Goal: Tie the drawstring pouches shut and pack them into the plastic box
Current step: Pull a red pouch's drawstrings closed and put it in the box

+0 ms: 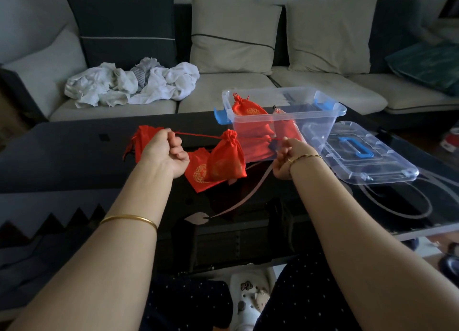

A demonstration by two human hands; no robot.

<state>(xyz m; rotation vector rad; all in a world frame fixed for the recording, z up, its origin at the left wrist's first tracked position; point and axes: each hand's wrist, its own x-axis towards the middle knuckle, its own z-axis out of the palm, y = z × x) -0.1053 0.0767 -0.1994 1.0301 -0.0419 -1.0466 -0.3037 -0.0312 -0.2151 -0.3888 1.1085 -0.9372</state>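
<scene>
2 raised hands: left hand, right hand, each tight on a drawstring end, pouch between.

on the table the box stands at the far edge, right of middle, with pouches inside it and the lid just beside it on the right. nearer than the box, a pouch hangs on a string stretched between the left hand and the right hand, over another pouch lying on the table, with more pouches behind the left hand. behind the table runs the sofa, clothes heaped on its left seat.
</scene>
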